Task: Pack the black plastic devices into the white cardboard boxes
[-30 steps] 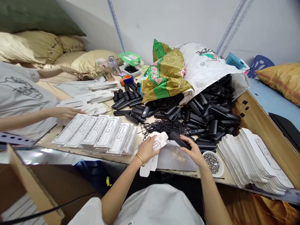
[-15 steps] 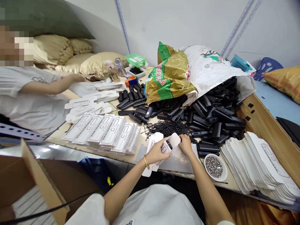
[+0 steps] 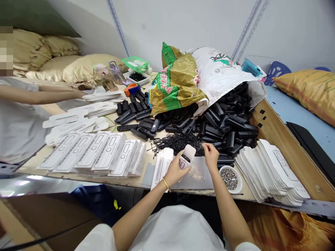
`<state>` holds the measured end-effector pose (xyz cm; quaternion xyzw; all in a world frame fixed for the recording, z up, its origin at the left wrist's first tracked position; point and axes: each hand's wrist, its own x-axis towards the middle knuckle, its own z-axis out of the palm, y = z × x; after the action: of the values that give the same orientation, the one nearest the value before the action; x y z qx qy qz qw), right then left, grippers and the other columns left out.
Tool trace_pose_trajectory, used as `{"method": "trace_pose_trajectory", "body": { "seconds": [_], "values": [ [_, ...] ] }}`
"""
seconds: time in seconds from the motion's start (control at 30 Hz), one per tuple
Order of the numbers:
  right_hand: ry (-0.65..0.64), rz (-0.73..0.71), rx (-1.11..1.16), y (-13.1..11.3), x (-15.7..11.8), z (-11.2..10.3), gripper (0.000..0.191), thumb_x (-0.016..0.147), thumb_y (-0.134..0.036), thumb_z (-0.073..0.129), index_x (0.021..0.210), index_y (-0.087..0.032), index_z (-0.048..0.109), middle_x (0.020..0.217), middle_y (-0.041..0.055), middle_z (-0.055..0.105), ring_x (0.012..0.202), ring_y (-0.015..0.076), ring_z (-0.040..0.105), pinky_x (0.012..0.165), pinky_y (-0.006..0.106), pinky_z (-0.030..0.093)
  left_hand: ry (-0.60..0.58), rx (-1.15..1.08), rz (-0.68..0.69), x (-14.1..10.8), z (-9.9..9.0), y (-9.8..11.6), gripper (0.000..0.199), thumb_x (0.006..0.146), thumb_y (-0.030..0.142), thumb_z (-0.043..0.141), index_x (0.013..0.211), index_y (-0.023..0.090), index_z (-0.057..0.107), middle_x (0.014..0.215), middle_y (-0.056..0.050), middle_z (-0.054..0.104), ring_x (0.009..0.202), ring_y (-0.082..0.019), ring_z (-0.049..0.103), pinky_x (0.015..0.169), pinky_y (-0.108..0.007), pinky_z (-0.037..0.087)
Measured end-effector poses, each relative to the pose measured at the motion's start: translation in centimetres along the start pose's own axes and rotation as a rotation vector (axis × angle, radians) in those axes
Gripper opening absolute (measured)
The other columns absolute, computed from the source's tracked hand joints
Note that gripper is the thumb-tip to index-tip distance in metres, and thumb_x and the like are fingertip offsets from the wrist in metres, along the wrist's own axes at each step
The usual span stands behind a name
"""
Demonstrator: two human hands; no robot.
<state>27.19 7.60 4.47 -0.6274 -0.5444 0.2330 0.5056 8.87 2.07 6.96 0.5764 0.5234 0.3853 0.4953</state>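
Observation:
My left hand [image 3: 175, 173] is closed around a small white printed box [image 3: 188, 152], its end flap standing up. Something black [image 3: 185, 158] shows in the box's open end. To the right, my right hand [image 3: 211, 157] is raised with thumb and fingertips pinched together by a heap of thin black sticks [image 3: 180, 141]. Whatever is in that pinch is too small to make out. Beside my left hand lies a flat white carton [image 3: 161, 165]. Small beige bits [image 3: 196, 173] are scattered on a grey sheet [image 3: 204, 183] below the hands.
Black plastic cases [image 3: 230, 130] are heaped under gold-green [image 3: 180, 83] and white sacks [image 3: 217, 73]. Filled boxes [image 3: 104, 153] stand at left, flat cartons [image 3: 272, 170] at right beside a bowl of metal pieces [image 3: 239, 186]. A co-worker's arm [image 3: 39, 94] reaches over cartons at far left.
My right hand has drawn back from the box flap, rightward, into a raised pinch. The box in my left hand is now more upright. The view has swung to the right.

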Motion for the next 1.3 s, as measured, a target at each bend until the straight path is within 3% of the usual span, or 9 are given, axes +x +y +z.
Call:
{"method": "trace_pose_trajectory", "body": {
  "seconds": [0.1,0.2,0.33,0.5,0.67,0.8,1.0,1.2,1.3],
  "values": [
    [0.126,0.060,0.324,-3.8,-1.8,-1.7,0.023,0.083,-0.040,0.058,0.087,-0.019,0.065,0.080,0.0033,0.068,0.074,0.0175,0.059,0.070,0.030,0.045,0.014,0.030,0.029,-0.2,1.0,-0.1,0.070,0.066,0.021,0.066,0.132,0.020,0.044,0.134,-0.009,0.052,0.124,-0.025,0.047,0.107,-0.040,0.030],
    [0.051,0.023,0.339,-6.5,-4.1,-2.2,0.017,0.082,-0.036,0.061,0.084,-0.020,0.067,0.080,0.0026,0.069,0.076,0.0172,0.060,0.073,0.030,0.045,0.017,0.043,0.067,-0.3,1.7,-0.4,0.071,0.067,0.018,0.064,0.134,0.020,0.040,0.139,-0.010,0.047,0.130,-0.025,0.041,0.111,-0.041,0.026],
    [-0.070,-0.050,0.198,-6.6,-5.9,-1.9,0.015,0.084,-0.033,0.058,0.082,-0.022,0.069,0.078,0.0023,0.067,0.076,0.0176,0.059,0.075,0.032,0.044,0.032,0.046,0.092,-0.4,1.8,-0.7,0.074,0.069,0.017,0.061,0.138,0.018,0.032,0.145,-0.013,0.039,0.135,-0.025,0.035,0.112,-0.041,0.024],
    [-0.170,-0.154,0.029,-6.4,-5.1,-2.4,0.018,0.087,-0.030,0.054,0.078,-0.023,0.068,0.071,0.0012,0.064,0.073,0.0177,0.054,0.072,0.032,0.042,0.066,0.065,0.131,-0.6,1.8,-1.4,0.079,0.073,0.019,0.060,0.141,0.020,0.021,0.144,-0.015,0.037,0.131,-0.024,0.040,0.107,-0.040,0.031],
    [-0.343,-0.298,-0.161,-7.4,-4.4,-2.7,0.016,0.087,-0.032,0.055,0.088,-0.025,0.070,0.085,0.0042,0.062,0.085,0.0206,0.053,0.082,0.038,0.041,0.103,0.090,0.215,-0.6,2.1,-2.5,0.077,0.073,0.019,0.060,0.140,0.020,0.022,0.146,-0.016,0.034,0.133,-0.025,0.038,0.108,-0.043,0.030],
    [-0.265,-0.098,-0.010,-5.9,-5.1,-1.1,0.039,0.078,-0.037,0.065,0.114,-0.024,0.056,0.106,0.0068,0.056,0.092,0.0210,0.054,0.081,0.037,0.045,0.154,0.062,0.213,-0.8,2.2,-2.8,0.065,0.075,0.022,0.061,0.132,0.019,0.032,0.135,-0.014,0.047,0.124,-0.023,0.048,0.104,-0.041,0.036],
    [-0.146,0.294,0.548,-3.8,-6.3,3.3,0.031,0.075,-0.039,0.064,0.095,-0.022,0.048,0.081,-0.0026,0.056,0.072,0.0132,0.054,0.069,0.027,0.046,0.141,0.075,0.266,-1.3,2.8,-3.7,0.056,0.071,0.016,0.060,0.124,0.021,0.042,0.127,-0.011,0.056,0.118,-0.022,0.054,0.102,-0.040,0.039],
    [0.003,0.302,0.574,-3.7,-7.0,4.1,0.024,0.078,-0.043,0.059,0.083,-0.022,0.048,0.070,-0.0051,0.052,0.064,0.0113,0.049,0.063,0.025,0.043,0.105,0.056,0.306,-1.1,3.2,-3.9,0.037,0.073,0.014,0.057,0.108,0.022,0.050,0.129,-0.011,0.055,0.122,-0.023,0.051,0.103,-0.041,0.040],
    [0.130,0.113,0.380,-3.0,-8.0,4.0,0.020,0.085,-0.040,0.053,0.078,-0.021,0.051,0.074,-0.0023,0.053,0.070,0.0131,0.051,0.067,0.028,0.044,0.031,0.028,0.260,-0.7,3.1,-3.7,0.047,0.073,0.015,0.058,0.117,0.020,0.043,0.133,-0.015,0.051,0.125,-0.024,0.049,0.103,-0.043,0.040]
  ]
}}
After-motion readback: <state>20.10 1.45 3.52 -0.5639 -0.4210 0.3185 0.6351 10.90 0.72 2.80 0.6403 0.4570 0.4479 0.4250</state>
